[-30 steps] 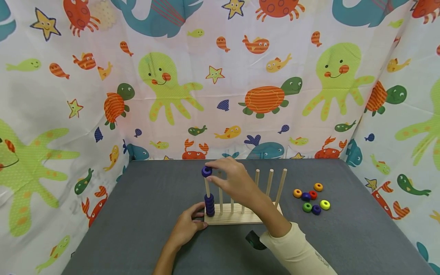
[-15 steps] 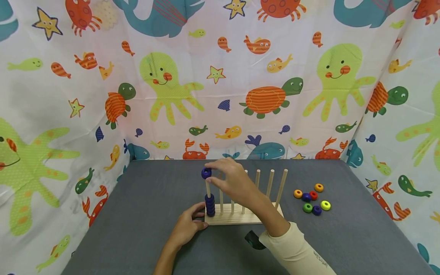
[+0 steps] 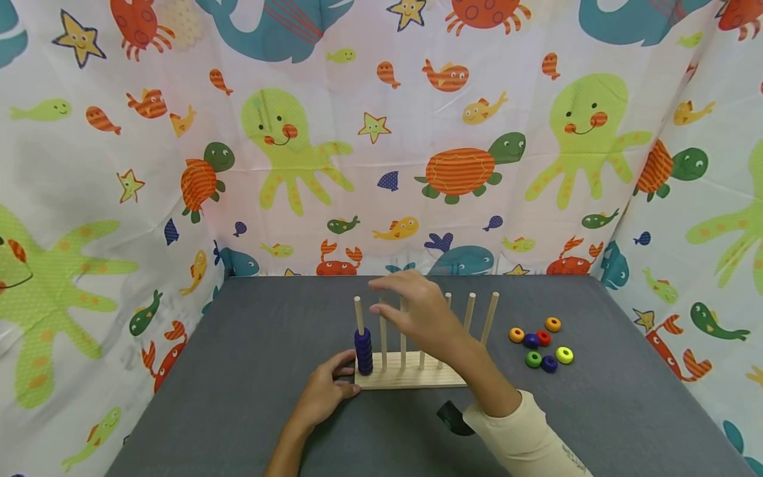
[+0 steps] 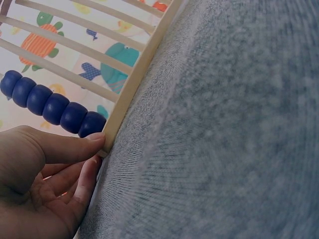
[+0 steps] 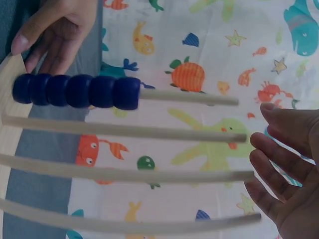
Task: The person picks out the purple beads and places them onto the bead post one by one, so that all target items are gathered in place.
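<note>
A wooden peg rack (image 3: 405, 379) with a row of upright pegs stands on the grey table. Several dark blue beads (image 3: 363, 352) are stacked on its leftmost peg, whose bare top sticks out above them. My left hand (image 3: 322, 391) holds the rack's left end; the left wrist view shows the thumb (image 4: 94, 142) on the edge of the base and fingers on its other side. My right hand (image 3: 420, 318) is above the rack, right of the stacked peg, thumb and fingers parted. In the right wrist view its fingers (image 5: 279, 154) hold nothing, close to the peg tips.
Loose beads lie on the table right of the rack: an orange bead (image 3: 553, 324), a red bead (image 3: 543, 338), a green bead (image 3: 533, 360), a yellow bead (image 3: 564, 356) and a few others. A patterned sea-animal curtain (image 3: 381, 152) encloses the back and sides.
The blue bead my right hand pinched at the top of the left peg is released and now sits on the stack. The right hand has moved slightly right; the left stays put.
</note>
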Demonstrator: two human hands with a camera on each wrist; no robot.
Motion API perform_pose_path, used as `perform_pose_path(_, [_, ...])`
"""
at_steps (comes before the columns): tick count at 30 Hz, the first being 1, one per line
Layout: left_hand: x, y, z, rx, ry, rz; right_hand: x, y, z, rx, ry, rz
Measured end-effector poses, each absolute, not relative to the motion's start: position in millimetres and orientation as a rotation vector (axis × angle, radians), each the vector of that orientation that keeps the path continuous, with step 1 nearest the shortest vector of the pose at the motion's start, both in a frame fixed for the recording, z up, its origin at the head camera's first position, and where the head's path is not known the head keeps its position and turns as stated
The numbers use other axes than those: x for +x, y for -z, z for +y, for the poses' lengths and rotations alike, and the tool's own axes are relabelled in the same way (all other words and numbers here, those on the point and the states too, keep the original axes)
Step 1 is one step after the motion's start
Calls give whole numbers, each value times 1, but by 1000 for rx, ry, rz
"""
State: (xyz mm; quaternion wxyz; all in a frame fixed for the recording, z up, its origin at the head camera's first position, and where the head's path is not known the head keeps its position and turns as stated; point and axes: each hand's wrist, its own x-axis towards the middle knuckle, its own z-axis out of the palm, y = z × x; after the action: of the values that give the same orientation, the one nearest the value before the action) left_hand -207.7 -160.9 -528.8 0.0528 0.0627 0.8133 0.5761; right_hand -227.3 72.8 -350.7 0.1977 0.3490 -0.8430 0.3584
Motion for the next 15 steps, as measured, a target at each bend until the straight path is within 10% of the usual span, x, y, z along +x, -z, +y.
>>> perform_pose_path(15, [-208,529,-159,165,-1731,2496,-218,351,133,817,-993,-2128])
